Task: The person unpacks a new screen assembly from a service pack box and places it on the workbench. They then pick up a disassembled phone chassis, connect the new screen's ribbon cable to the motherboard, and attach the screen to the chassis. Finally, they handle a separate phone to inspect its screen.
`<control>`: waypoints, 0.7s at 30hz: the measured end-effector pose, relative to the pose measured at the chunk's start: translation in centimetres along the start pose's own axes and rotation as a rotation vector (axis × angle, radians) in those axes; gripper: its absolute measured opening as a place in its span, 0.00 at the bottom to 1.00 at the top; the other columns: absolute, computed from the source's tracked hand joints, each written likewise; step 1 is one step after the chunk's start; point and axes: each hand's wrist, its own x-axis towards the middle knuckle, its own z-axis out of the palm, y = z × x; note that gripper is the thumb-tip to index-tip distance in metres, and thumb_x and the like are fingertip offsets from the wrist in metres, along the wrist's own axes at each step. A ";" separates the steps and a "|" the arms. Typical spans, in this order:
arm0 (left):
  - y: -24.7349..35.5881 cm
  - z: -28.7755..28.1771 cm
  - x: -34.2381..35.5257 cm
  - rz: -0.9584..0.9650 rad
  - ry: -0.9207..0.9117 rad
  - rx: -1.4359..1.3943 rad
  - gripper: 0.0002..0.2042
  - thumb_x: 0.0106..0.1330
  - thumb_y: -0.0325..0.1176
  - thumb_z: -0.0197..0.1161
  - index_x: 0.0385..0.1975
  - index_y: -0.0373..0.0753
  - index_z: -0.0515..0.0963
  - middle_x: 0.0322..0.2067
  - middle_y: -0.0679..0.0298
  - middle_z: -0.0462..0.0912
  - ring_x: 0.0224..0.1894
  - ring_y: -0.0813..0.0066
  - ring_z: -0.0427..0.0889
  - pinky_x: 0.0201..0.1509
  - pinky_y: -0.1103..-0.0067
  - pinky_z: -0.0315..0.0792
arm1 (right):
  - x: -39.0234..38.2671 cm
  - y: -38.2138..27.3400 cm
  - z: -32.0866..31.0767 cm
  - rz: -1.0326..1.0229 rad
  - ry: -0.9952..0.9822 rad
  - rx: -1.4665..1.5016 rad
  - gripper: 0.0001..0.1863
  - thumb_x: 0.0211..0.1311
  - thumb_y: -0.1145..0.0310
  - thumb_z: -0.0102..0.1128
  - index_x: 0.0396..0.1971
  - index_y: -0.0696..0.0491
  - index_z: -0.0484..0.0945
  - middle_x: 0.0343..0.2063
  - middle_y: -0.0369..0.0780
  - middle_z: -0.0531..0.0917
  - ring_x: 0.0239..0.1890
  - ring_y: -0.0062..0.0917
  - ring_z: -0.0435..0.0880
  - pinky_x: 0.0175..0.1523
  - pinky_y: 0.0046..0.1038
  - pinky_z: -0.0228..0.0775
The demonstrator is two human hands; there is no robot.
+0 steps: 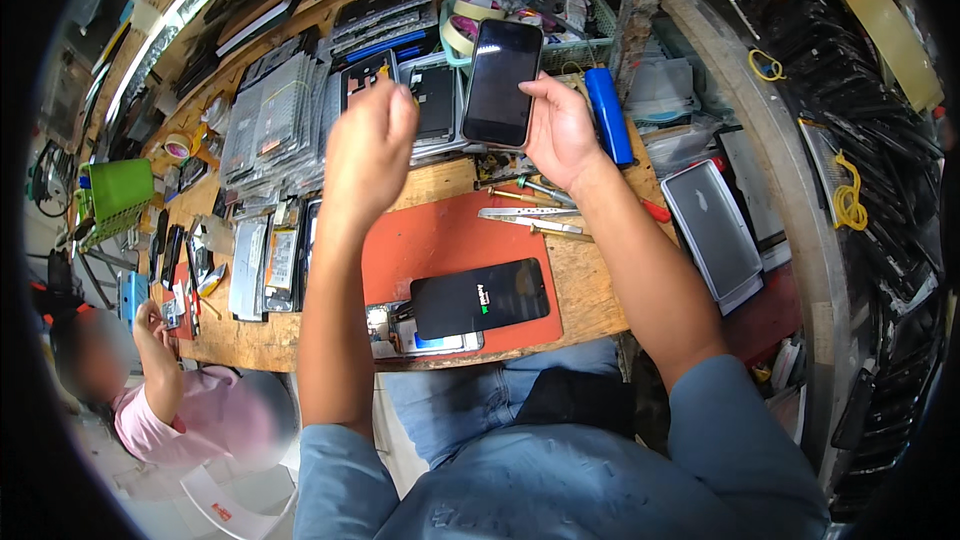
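My right hand point(564, 132) grips a dark smartphone point(503, 85), thumb on its edge and screen facing me. Level with it on the left, my left hand point(372, 155) is closed, fingers curled away from view; whatever it may hold is hidden. Below both hands, on a red-orange work mat point(400, 250), lies a phone screen panel point(480, 300) lit with a small start-up logo. It partly covers an opened phone body point(440, 343) with bare inner parts. Tweezers point(525, 214) and several screwdrivers point(545, 190) rest at the mat's upper right.
Stacks of wrapped screen panels point(272, 120) stand at the back left. Behind the held phone is a green basket point(600, 20) with tape rolls. A blue cylinder point(608, 115) and a white tray point(710, 230) are at right. At far left, a person in pink point(200, 415) works.
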 end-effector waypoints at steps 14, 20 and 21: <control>-1.6 0.7 -2.4 0.134 0.275 -0.471 0.05 0.76 0.25 0.67 0.46 0.31 0.85 0.38 0.62 0.89 0.38 0.81 0.86 0.43 0.82 0.78 | -2.1 6.3 3.5 0.081 -0.069 -0.245 0.22 0.69 0.75 0.47 0.62 0.56 0.77 0.53 0.37 0.84 0.54 0.20 0.82 0.62 0.27 0.76; -2.2 0.7 -2.4 0.263 0.413 -0.263 0.05 0.74 0.23 0.68 0.45 0.32 0.85 0.38 0.60 0.89 0.36 0.76 0.87 0.41 0.78 0.80 | -3.1 6.9 3.8 0.111 -0.112 -0.295 0.23 0.68 0.75 0.48 0.62 0.59 0.75 0.53 0.37 0.83 0.54 0.19 0.81 0.63 0.26 0.73; -2.3 0.8 -2.3 0.279 0.421 -0.235 0.05 0.74 0.23 0.68 0.45 0.32 0.86 0.37 0.59 0.89 0.36 0.74 0.87 0.40 0.78 0.80 | -3.4 6.7 4.2 0.107 -0.111 -0.310 0.23 0.68 0.75 0.48 0.62 0.59 0.75 0.53 0.37 0.83 0.54 0.20 0.81 0.63 0.26 0.73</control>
